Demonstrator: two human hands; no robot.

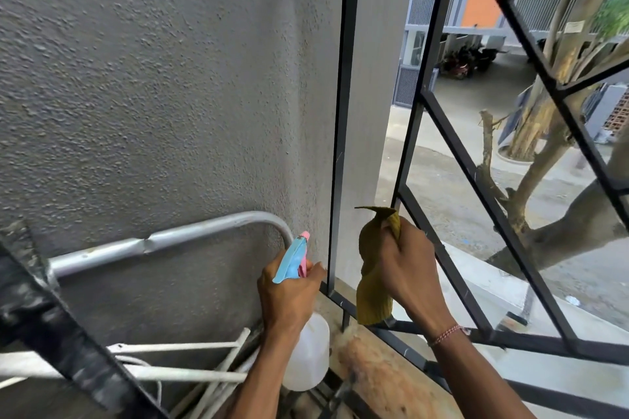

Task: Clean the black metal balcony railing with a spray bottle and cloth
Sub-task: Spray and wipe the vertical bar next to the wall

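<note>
left hand (289, 296) curled round the bottle (306, 350) neck, fingers hidden. right hand (405, 262) bunches the cloth (372, 279) by the railing (343, 119)'s lower bars; fingertips out of sight.

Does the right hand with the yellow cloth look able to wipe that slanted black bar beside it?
Probably yes: the right hand grips the yellow cloth right beside the slanted black metal bar, nothing between.
</note>
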